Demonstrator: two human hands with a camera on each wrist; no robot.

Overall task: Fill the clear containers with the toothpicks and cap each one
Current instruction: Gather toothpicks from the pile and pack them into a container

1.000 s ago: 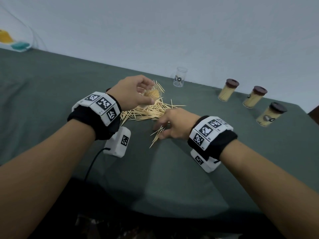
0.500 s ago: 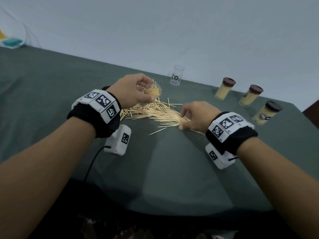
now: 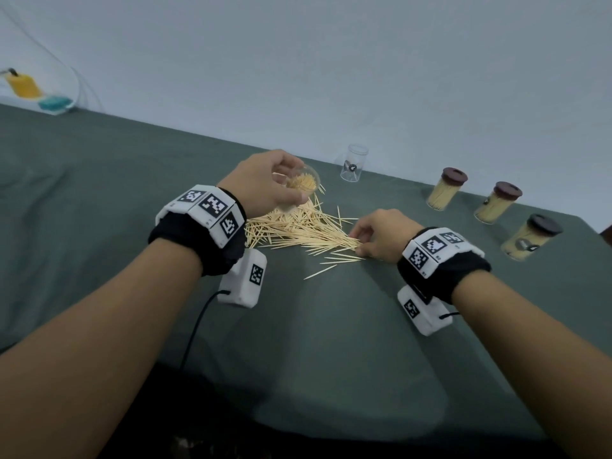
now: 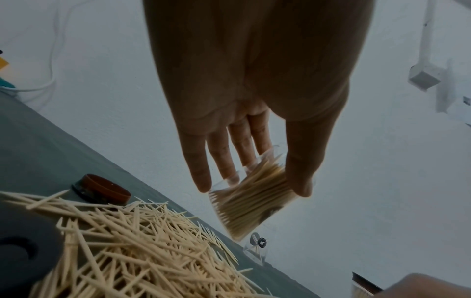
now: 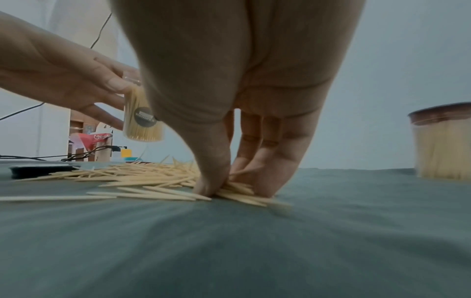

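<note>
Just left of centre in the head view, the left hand [image 3: 265, 183] held a clear container [image 3: 303, 190] above the table, thumb on one side and fingers curled round the other; the left wrist view showed that container [image 4: 252, 203] tilted and already packed with toothpicks, uncapped. Below it a loose pile of toothpicks [image 3: 298, 226] lay spread over the green tablecloth [image 3: 99, 210], a few strays lying apart at the pile's lower right edge. At centre right, the right hand [image 3: 381, 233] was down on the cloth at the right end of the pile. In the right wrist view its thumb and fingertips [image 5: 211, 187] pressed together on a small bunch of toothpicks flat against the cloth, pinching them.

Toward the upper middle of the head view an empty clear container [image 3: 353, 163] stood upright near the table's far edge, well apart from both hands. Along the right side three filled containers with dark brown caps stood in a slanting row: the first [image 3: 447, 188], the second [image 3: 496, 207] and the third [image 3: 530, 241]. In the left wrist view a loose brown cap [image 4: 102, 189] lay on the cloth at the left of the frame, touching the far edge of the pile. In the upper left corner of the head view a clear bag [image 3: 36, 91] held something yellow and something teal.
</note>
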